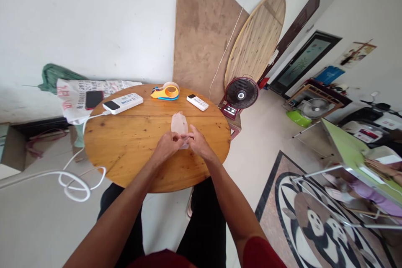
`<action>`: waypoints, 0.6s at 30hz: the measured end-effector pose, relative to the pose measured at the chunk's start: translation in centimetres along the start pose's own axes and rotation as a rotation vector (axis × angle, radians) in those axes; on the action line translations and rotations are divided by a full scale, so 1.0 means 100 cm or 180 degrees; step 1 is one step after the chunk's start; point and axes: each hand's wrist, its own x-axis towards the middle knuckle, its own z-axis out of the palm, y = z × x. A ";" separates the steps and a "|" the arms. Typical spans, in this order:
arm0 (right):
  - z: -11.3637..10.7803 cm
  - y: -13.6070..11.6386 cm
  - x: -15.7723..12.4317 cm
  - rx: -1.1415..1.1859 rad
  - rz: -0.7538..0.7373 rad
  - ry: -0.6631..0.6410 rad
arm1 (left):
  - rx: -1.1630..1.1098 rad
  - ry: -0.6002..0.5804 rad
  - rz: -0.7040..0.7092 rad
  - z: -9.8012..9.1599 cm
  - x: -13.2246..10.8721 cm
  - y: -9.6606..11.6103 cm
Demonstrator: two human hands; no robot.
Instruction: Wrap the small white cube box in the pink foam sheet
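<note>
A small clear plastic bag (179,124) lies on the round wooden table (132,142), its far end pointing away from me. My left hand (167,144) and my right hand (197,142) meet at the bag's near end, both with fingers pinched on its edge. What is inside the bag is too pale to make out.
At the table's far side lie a white power bank (123,103) with a white cable (75,176), an orange-and-blue tape dispenser (166,91) and a white remote (197,102). A printed sack with a dark phone (94,99) sits left. A small fan (241,94) stands right.
</note>
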 end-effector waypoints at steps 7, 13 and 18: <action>-0.009 -0.007 -0.003 0.0125 -0.0087 -0.0106 | 0.0308 -0.0002 -0.0387 0.000 0.007 0.008; -0.017 -0.008 0.000 0.0578 -0.0101 -0.0390 | 0.0333 -0.0056 -0.0488 -0.001 0.007 0.010; -0.019 0.009 -0.004 0.0968 -0.0167 -0.0003 | 0.0221 -0.0093 -0.0366 0.001 0.010 0.005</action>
